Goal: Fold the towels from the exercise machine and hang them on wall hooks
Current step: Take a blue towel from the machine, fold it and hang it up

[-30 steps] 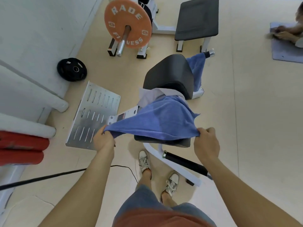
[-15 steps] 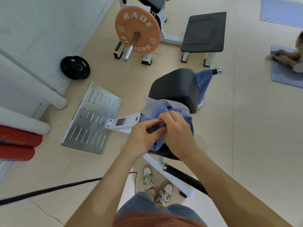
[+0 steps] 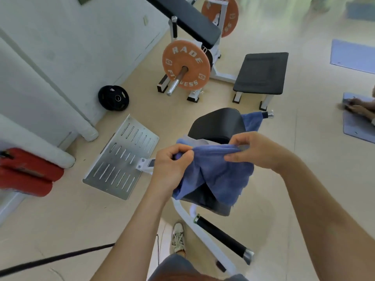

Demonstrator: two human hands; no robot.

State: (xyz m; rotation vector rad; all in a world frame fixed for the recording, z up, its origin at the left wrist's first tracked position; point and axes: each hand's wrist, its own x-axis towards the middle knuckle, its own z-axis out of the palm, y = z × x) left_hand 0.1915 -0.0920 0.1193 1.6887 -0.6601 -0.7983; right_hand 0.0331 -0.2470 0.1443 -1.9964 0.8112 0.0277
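**Blue towel gathered between both hands above the machine seat**

The blue towel (image 3: 221, 169) is bunched and creased. Its top edge is pulled into a short ridge between the two hands, and the rest hangs in loose folds over the dark seat (image 3: 209, 203) of the exercise machine (image 3: 218, 123). A pale grey cloth (image 3: 199, 141) peeks out just behind its far edge.

The left hand (image 3: 170, 167) is clenched round the towel's left end, fingers curled in and thumb on top. The right hand (image 3: 257, 151) pinches the ridge at its right end between thumb and fingertips, with the other fingers bent.

A second blue towel (image 3: 252, 123) hangs from the machine's far handle (image 3: 267, 114), to the right of the black pad.

On the floor to the left lie a slotted metal footplate (image 3: 121, 161) and, farther off by the wall, a black weight plate (image 3: 113, 97). An orange plate (image 3: 185, 64) sits on a bar beyond.
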